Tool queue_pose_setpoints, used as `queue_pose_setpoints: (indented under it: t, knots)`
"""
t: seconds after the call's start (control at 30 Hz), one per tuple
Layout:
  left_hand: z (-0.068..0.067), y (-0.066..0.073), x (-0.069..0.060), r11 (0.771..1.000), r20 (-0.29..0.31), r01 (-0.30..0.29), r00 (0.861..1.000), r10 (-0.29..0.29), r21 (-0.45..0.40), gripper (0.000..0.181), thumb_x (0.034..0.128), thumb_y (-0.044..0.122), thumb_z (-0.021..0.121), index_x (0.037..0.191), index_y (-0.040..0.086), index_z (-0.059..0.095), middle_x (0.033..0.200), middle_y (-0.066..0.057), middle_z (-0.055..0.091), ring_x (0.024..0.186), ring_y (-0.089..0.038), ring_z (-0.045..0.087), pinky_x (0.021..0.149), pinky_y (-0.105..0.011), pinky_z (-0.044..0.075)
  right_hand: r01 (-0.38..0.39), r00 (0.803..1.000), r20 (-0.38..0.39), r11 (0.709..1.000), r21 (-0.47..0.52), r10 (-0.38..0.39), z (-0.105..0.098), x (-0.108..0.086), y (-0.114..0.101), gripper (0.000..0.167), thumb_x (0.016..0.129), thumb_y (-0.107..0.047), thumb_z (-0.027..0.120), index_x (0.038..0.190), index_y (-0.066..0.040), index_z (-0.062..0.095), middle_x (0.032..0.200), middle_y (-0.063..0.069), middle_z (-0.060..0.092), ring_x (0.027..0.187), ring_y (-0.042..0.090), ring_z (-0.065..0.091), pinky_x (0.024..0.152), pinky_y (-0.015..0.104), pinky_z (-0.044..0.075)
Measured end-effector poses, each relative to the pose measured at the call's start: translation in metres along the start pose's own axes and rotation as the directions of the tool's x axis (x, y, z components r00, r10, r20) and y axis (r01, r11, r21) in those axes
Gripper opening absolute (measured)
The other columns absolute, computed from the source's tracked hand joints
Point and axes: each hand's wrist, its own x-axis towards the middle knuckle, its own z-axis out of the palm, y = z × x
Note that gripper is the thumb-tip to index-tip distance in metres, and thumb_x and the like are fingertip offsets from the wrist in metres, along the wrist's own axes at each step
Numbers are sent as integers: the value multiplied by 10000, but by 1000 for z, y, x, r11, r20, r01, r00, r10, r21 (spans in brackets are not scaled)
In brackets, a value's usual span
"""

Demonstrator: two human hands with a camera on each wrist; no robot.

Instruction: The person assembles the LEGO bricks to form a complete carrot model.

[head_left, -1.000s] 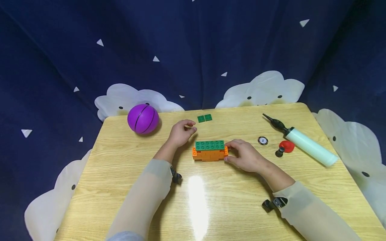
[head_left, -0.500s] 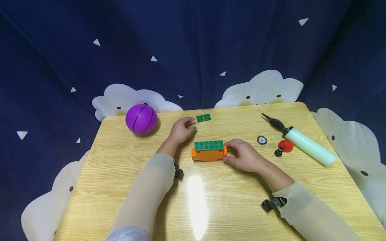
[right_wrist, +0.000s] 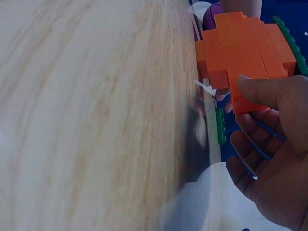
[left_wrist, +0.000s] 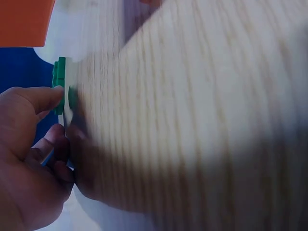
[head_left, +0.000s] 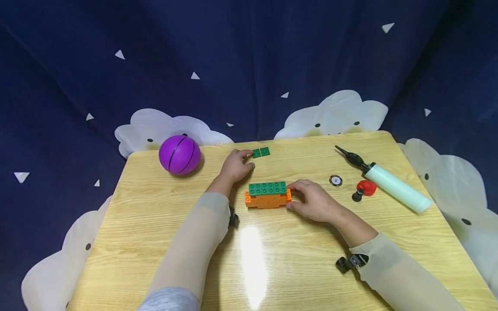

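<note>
A block build of orange bricks [head_left: 268,201] with a green top layer [head_left: 267,188] stands near the middle of the wooden table. My right hand [head_left: 315,201] grips its right end; in the right wrist view, the thumb lies on an orange brick [right_wrist: 250,48] and fingers on the other side. Farther back lie two flat green bricks [head_left: 265,151] side by side. My left hand [head_left: 235,166] reaches to the left one, index fingertip at its edge, thumb apart. From the left wrist, the thumb and fingers [left_wrist: 43,98] appear close by the green bricks [left_wrist: 60,72], nothing gripped.
A purple ball [head_left: 180,154] sits at the back left of the table [head_left: 155,224]. On the right lie a pale green hand pump [head_left: 397,185] with a black nozzle, a red piece [head_left: 366,187] with a black knob beside it, and a round chip [head_left: 336,180]. A dark blue curtain hangs behind.
My left hand has moved slightly back and right, up to the left flat green brick. My right hand keeps its grip on the build. The whole head view has shifted a little.
</note>
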Motion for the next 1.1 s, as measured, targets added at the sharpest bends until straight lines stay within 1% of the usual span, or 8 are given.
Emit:
queue_pose_setpoints:
  t: [0.1,0.27,0.37,0.47,0.6,0.9,1.0,1.1]
  knots:
    - [1,1,2,999,13,16,1000,-17,35,497,1000,310,674,1481,222,587,1391,-137,529,1225,-313,559,1067,-465,454,0,1000,2,1000,5,0,-1,0,-1,469,888,-266,834,1282,-66,678,1267,58,678,1236,276,594,1068,498,460]
    - [1,2,0,999,8,27,1000,-27,34,421,1001,290,686,1412,214,640,1368,-134,526,1181,-308,570,1044,-458,468,1,1000,3,1000,4,-1,-1,0,-2,473,890,-263,833,1288,-65,675,1267,56,678,1235,277,595,1068,500,460]
    - [0,1,-2,999,-4,26,1000,-26,24,350,988,278,712,1325,191,682,1323,-122,542,1124,-288,577,1018,-441,478,3,1000,1,1000,1,-3,-1,0,-2,476,891,-264,832,1292,-63,672,1263,56,677,1230,276,597,1062,499,466]
    - [0,-1,-4,999,-16,29,999,-29,20,245,973,278,740,1193,174,709,1268,-111,556,1081,-277,568,1000,-424,474,-1,1000,2,1000,2,1,-1,0,-2,478,891,-265,834,1292,-61,672,1265,61,675,1231,277,598,1060,496,469]
    - [-1,-5,-6,999,-25,31,999,-30,20,169,963,278,761,1076,162,713,1232,-96,567,1066,-266,560,992,-409,467,-5,1000,5,1000,-1,5,-1,0,-1,483,892,-267,833,1295,-54,671,1280,73,672,1241,286,595,1067,497,465]
    - [-4,-8,-19,999,-67,-16,998,13,-49,192,959,242,765,1074,100,705,1205,-84,633,1109,-270,595,1024,-411,466,2,1000,6,1000,-2,-2,-1,0,0,489,896,-261,831,1304,-48,665,1281,73,670,1231,290,603,1060,499,470]
    - [-5,-9,-25,998,-70,-22,997,18,-61,197,966,249,760,1081,101,701,1162,-71,653,1065,-256,598,992,-405,481,5,1000,6,1000,-3,-5,0,0,1,485,897,-260,828,1301,-44,666,1284,78,668,1230,294,605,1060,502,469]
    - [-5,-12,-32,997,-73,-31,997,26,-71,193,964,260,762,1074,114,699,1090,-53,654,984,-235,587,916,-392,496,7,1000,6,1000,-1,-7,0,0,0,484,896,-257,827,1298,-41,667,1285,85,666,1230,299,605,1063,504,467]
